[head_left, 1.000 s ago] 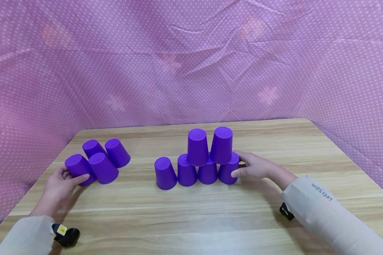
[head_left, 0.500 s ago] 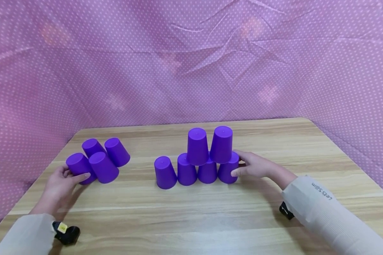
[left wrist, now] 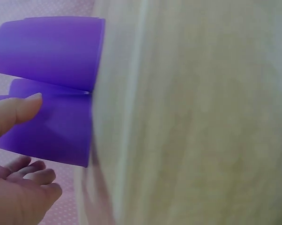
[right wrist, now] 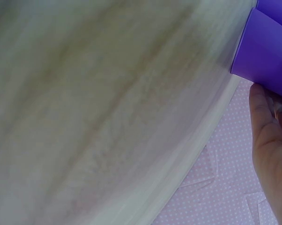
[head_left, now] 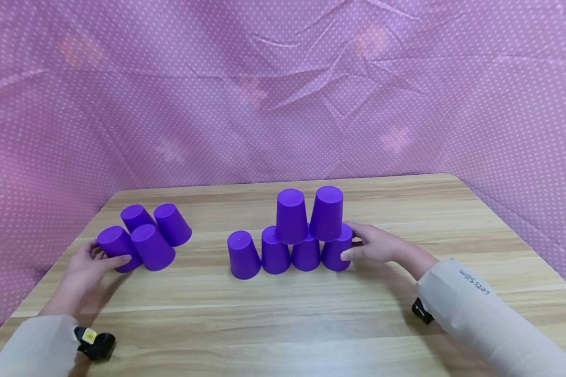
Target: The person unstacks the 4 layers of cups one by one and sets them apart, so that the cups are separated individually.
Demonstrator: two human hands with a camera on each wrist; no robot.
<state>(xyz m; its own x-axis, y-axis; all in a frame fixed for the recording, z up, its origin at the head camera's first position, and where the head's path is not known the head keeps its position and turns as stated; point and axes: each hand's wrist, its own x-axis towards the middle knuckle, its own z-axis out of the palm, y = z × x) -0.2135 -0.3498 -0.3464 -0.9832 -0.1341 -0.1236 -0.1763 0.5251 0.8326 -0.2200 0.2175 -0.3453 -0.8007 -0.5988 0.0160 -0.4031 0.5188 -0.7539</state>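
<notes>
In the head view my left hand [head_left: 85, 269] is beside a purple upside-down cup [head_left: 121, 250], the thumb lying across its front. The left wrist view shows my loosely curled fingers [left wrist: 45, 177] apart from the cup's side. My right hand [head_left: 374, 245] holds the rightmost cup [head_left: 336, 252] of a row of upside-down cups, thumb in front and fingers partly hidden behind it. Two upper cups, a left one [head_left: 291, 217] and a right one [head_left: 327, 213], stand on that row's right part. The row's leftmost cup [head_left: 244, 256] has nothing on it.
Close to the left hand's cup stand several more purple cups, among them a near one [head_left: 153, 248] and a far one [head_left: 172, 225]. All are on a wood-grain table [head_left: 283, 319]. Behind and beside it hangs a pink dotted cloth [head_left: 245, 94].
My left hand and forearm have shifted very slightly to the left. The right hand stays at its cup, and the cups keep their arrangement.
</notes>
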